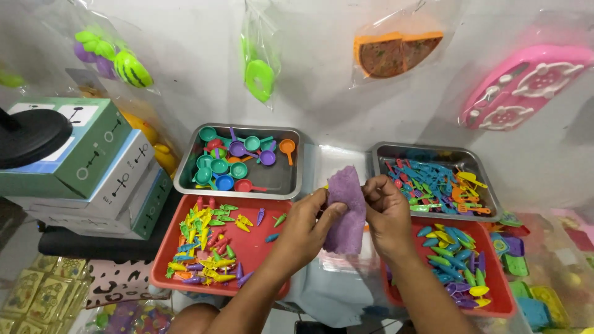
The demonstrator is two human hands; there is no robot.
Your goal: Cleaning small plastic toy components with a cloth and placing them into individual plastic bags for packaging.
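Both hands pinch a purple sheet.
Left hand [309, 224] and right hand [385, 213] grip the purple sheet [345, 213] between red trays [253, 244]; clear toy packets [396, 52] hang above.

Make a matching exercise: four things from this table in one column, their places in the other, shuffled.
Things:
1. purple piece
2. toy pans
3. toy carrots
4. toy utensils

Places:
A. left red tray
B. right steel tray
C. held between left hand and right hand
D. left steel tray

Pairs: 1-C, 2-D, 3-A, 4-B
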